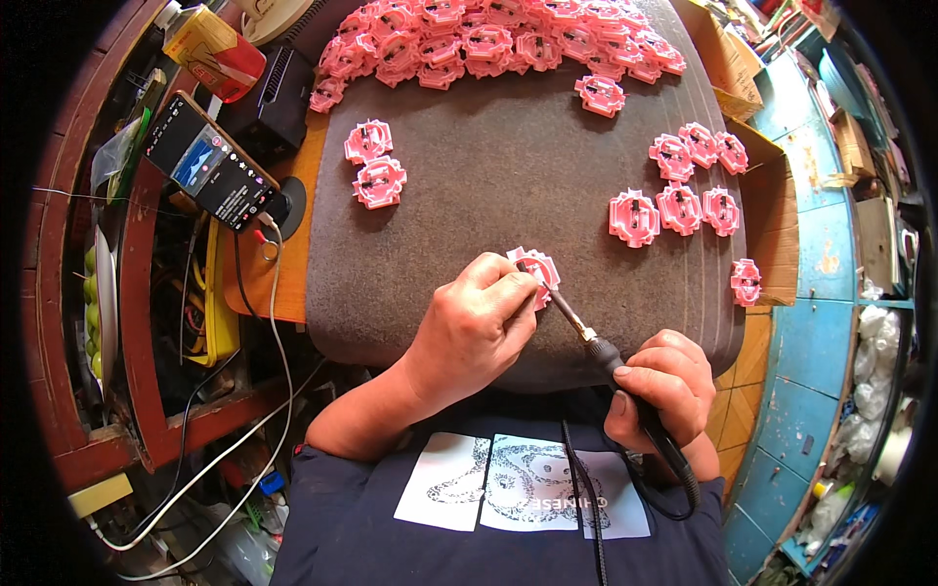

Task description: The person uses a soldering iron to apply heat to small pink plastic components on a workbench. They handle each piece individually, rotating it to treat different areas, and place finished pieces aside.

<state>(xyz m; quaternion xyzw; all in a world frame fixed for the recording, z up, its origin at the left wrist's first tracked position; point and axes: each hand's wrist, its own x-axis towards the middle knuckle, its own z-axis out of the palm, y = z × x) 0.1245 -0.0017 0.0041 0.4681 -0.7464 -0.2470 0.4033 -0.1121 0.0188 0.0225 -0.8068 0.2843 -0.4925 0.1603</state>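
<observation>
My right hand (669,386) grips the black handle of a soldering iron (635,381). Its metal shaft slants up and left, with the tip at a pink plastic part (544,266) on the dark mat. My left hand (479,317) is closed in a pinch over the lower left of that same part. The fingers cover whatever they hold, and the spot where the tip meets the part is partly hidden. Two more pink parts (379,183) with small black pieces in them lie to the left.
A large heap of pink parts (489,41) covers the mat's far end. Several more (635,217) stand in loose rows at the right. A phone (215,161) on a stand and a bottle (213,54) are at the left. Cardboard boxes (777,220) flank the right edge.
</observation>
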